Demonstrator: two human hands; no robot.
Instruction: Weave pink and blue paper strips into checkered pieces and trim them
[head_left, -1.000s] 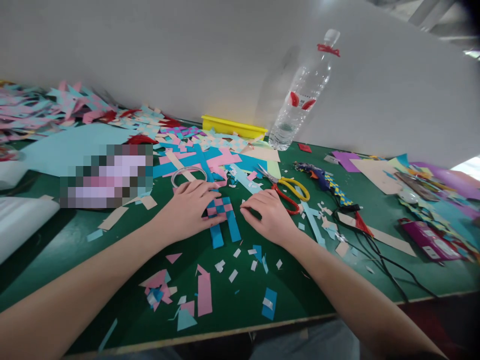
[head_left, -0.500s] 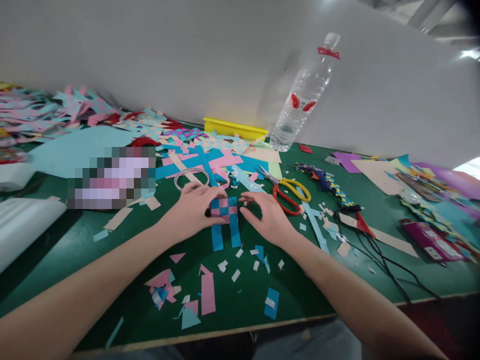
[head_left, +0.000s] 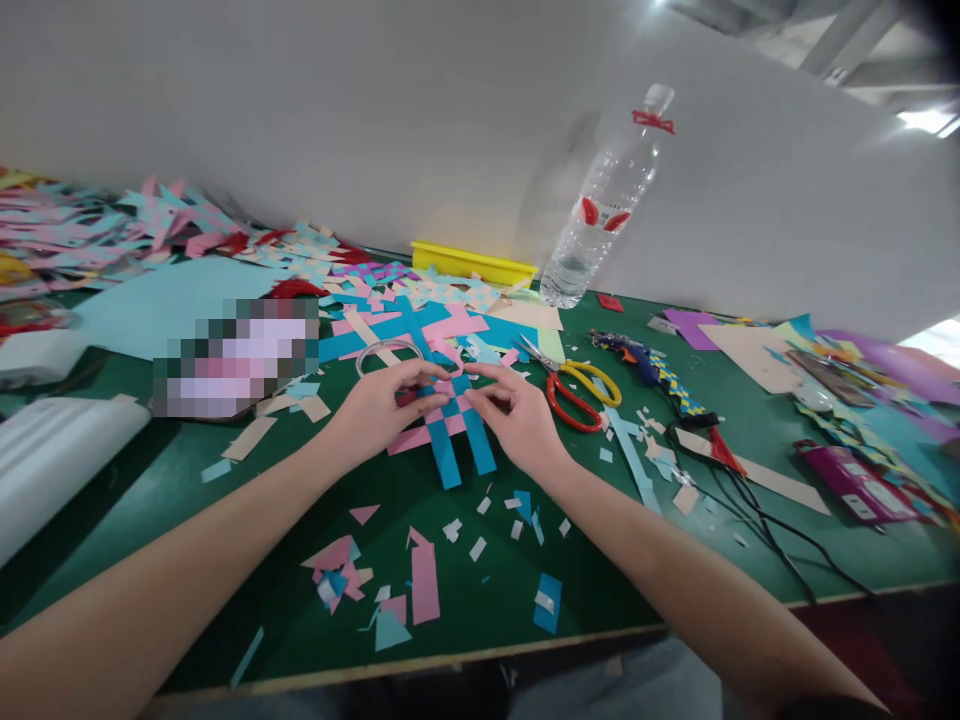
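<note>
A small woven piece of blue and pink paper strips lies between my hands over the green table, two blue ends pointing toward me and a pink end to the left. My left hand pinches its left side, thumb below and fingers above. From the right, my right hand grips its other edge with thumb and index finger. Fingers partly cover the weave and a pink strip at its top. Scissors with red and yellow handles lie just right of my right hand. A roll of clear tape sits behind my left hand.
Paper scraps litter the table. A phone-like blurred object is at left, beside a white roll. Behind stand a yellow tray and a tilted plastic bottle. At right are a glue gun, black cable and purple box.
My right hand, apart from the weave before, has closed on its right edge. The woven piece has turned slightly, and its pink end now shows at left. The view has shifted a little.
</note>
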